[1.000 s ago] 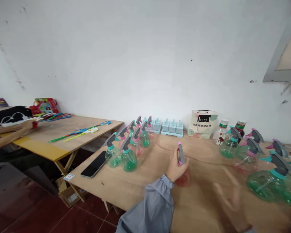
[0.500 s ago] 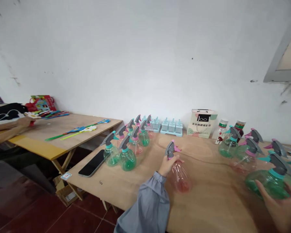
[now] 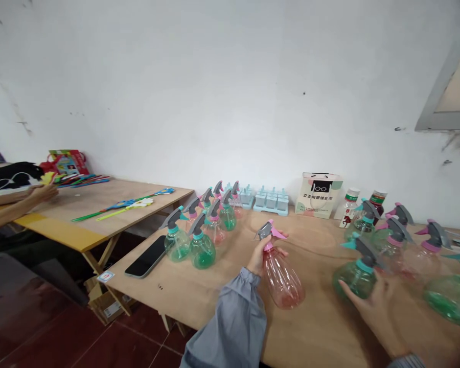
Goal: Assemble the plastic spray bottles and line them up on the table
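Observation:
My left hand [image 3: 261, 253] is closed round the neck of a clear pink spray bottle [image 3: 282, 281], which tilts over the middle of the table; its grey-and-pink trigger head sticks up above my fingers. On the right, my right hand [image 3: 375, 301] grips the round body of a green spray bottle [image 3: 354, 278] with a teal collar and grey trigger. Behind and beside that hand stand more bottles, among them a pink spray bottle [image 3: 423, 258] and a green spray bottle [image 3: 450, 296]. Several spray bottles [image 3: 202, 250], green and pink, stand grouped at the left.
A black phone [image 3: 147, 257] lies near the table's left edge. Along the wall are pale blue ice-pop moulds [image 3: 271, 201], a paper bag [image 3: 319, 197] and two capped drink bottles [image 3: 348, 207]. Another person's hands [image 3: 42, 193] hold something yellow at the adjoining table [image 3: 80, 202].
My right hand has brought the green spray bottle leftward, away from the right-hand group. The pink bottle in my left hand has tilted more. The other person's hands have lifted something yellow.

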{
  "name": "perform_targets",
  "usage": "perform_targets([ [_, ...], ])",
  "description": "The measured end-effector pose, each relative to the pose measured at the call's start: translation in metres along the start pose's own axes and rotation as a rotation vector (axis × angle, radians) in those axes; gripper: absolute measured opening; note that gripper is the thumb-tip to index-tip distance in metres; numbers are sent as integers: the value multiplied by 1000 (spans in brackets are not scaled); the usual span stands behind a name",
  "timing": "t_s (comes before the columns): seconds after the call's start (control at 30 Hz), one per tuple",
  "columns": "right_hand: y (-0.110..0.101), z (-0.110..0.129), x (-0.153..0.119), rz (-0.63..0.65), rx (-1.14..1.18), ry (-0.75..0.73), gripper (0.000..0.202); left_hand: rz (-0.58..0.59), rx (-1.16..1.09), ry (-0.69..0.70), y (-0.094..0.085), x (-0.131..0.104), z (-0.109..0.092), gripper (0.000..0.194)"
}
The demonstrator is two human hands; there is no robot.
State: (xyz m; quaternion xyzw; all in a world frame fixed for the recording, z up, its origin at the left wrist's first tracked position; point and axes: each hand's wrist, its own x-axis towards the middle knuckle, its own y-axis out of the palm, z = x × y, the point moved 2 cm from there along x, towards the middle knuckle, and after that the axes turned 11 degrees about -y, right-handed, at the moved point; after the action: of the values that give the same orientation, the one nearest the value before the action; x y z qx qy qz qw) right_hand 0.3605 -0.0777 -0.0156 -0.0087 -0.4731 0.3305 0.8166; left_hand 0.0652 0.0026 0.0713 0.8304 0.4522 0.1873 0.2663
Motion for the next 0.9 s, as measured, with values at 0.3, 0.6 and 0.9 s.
perform_targets([
  [0.3, 70, 44, 18, 40, 180, 24, 103, -111, -26, -2, -5, 4, 6, 42],
  [0.6, 54, 28, 10, -2, 159, 1, 102, -103, 37, 23, 8, -1, 12, 42],
  [0.9, 57, 26, 10, -8, 164, -9, 101, -310, -20, 194, -1, 7, 12, 36],
])
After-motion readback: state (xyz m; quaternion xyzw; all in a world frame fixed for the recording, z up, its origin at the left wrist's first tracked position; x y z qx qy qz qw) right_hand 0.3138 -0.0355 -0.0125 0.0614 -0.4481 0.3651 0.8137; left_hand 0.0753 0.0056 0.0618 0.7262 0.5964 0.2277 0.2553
